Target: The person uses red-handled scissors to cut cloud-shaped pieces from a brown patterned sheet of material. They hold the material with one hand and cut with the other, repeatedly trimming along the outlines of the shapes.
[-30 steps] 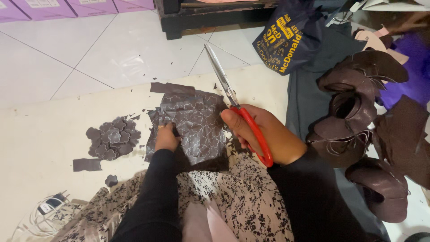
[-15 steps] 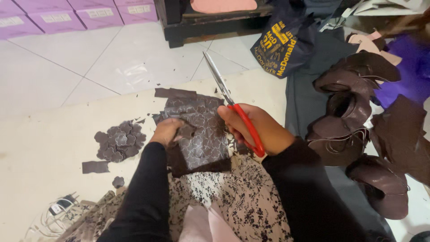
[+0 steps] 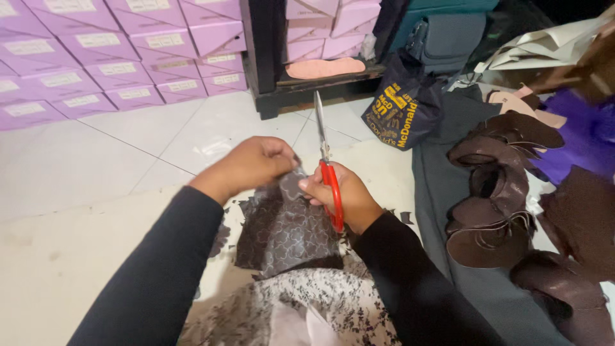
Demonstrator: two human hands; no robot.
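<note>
A white tiled floor (image 3: 128,147) holds stacked lilac boxes (image 3: 115,57), closed, contents hidden. At right, brown leather shoe uppers (image 3: 493,192) lie piled on grey cloth (image 3: 448,211), near a dark printed bag (image 3: 400,106). Over the person's lap hangs a dark patterned sheet (image 3: 285,230), which looks thin, limp and light, best held near its top edge. The left hand (image 3: 250,163) pinches that edge. The right hand (image 3: 339,198) grips red-handled scissors (image 3: 327,173), blades pointing up, closed.

sheet (image 3: 285,234): on my lap, betw. my hands
boxes (image 3: 115,51): stacked far left
bag (image 3: 400,106): ahead-right
shoe uppers (image 3: 493,198): right of me, on cloth (image 3: 448,192)
</note>
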